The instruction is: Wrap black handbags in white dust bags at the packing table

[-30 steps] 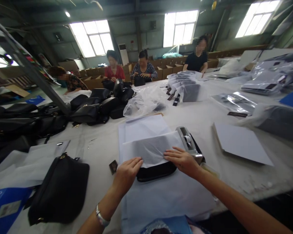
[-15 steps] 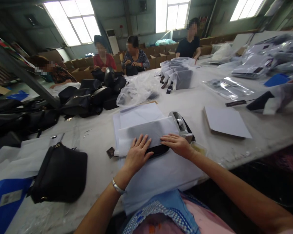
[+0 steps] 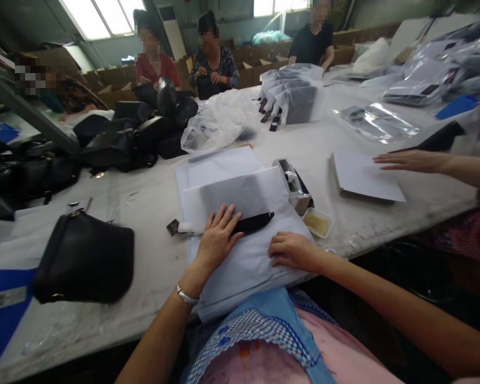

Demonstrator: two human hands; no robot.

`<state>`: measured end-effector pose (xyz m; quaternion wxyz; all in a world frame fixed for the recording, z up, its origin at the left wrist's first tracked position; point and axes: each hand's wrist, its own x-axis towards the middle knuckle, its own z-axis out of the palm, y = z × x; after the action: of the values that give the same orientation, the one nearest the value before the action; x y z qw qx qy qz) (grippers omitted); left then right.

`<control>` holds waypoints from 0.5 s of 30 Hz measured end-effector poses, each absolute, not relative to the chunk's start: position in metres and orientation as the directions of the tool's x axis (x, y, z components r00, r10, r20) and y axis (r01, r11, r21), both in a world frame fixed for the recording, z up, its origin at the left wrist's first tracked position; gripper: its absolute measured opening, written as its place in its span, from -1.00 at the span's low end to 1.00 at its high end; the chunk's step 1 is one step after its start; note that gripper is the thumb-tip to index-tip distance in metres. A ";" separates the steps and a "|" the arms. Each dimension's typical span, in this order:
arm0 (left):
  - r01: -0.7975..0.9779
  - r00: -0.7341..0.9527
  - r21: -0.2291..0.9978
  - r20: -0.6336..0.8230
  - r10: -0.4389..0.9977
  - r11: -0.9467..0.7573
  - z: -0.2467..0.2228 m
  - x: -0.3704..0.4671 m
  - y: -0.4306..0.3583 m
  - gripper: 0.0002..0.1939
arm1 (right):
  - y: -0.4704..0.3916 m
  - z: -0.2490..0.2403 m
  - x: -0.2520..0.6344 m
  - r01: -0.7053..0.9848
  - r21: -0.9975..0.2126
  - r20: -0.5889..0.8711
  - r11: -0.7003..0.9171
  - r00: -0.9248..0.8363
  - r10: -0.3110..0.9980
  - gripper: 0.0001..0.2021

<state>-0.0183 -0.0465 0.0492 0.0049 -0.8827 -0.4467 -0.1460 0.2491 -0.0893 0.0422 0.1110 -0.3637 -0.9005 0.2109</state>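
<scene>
A tall white cabinet (image 3: 173, 34) stands against the dull green-grey wall (image 3: 240, 21), with one glaring white window (image 3: 106, 16) to its left and another, cut off by the frame's top, to its right. Open cardboard cartons (image 3: 264, 69) line the space on both sides of it, while in front spreads a long white-topped table (image 3: 156, 186), and a slanting metal post (image 3: 24, 108) lies nearer, to its left.
</scene>
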 end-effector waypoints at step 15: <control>0.768 0.504 0.349 0.188 0.843 -0.537 0.086 -0.020 -0.032 -0.44 | -0.067 0.081 0.239 0.671 -0.510 -0.152 0.539 -0.687 0.711 -0.86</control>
<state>-0.0200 -0.0321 0.0861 -0.1107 -0.8602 -0.4681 -0.1693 0.2387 -0.0675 0.0809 0.0365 -0.3940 -0.8764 0.2743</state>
